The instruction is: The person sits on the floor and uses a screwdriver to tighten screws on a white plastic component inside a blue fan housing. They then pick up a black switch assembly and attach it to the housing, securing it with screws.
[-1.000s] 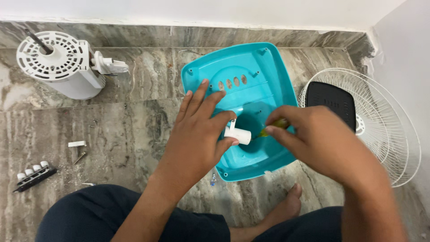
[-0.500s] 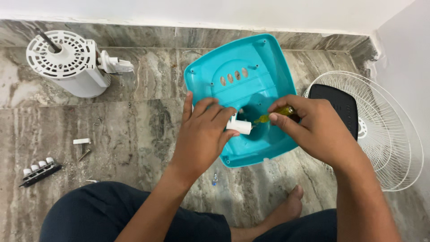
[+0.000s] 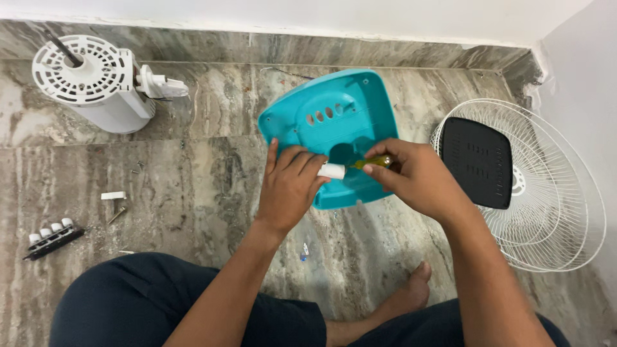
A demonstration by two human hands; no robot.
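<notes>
A turquoise plastic fan base shell [image 3: 334, 119] lies on the marble floor, hollow side up. My left hand [image 3: 289, 186] rests on its near edge and grips a small white cylindrical part [image 3: 332, 171]. My right hand [image 3: 418, 177] holds a screwdriver with a yellow-green handle [image 3: 376, 162], its tip pointed at the end of the white part. Both hands meet over the shell's near side.
A white fan motor housing [image 3: 96, 83] stands at the far left. A white wire fan guard [image 3: 540, 193] with a black panel [image 3: 481, 162] on it lies to the right. A black switch strip with white buttons [image 3: 51, 236], a small white piece [image 3: 113, 195] and loose screws lie at left. My bare foot [image 3: 411, 295] is below.
Both hands have shifted slightly toward me along the shell's near edge, still on the white part and the screwdriver. The view has moved a little.
</notes>
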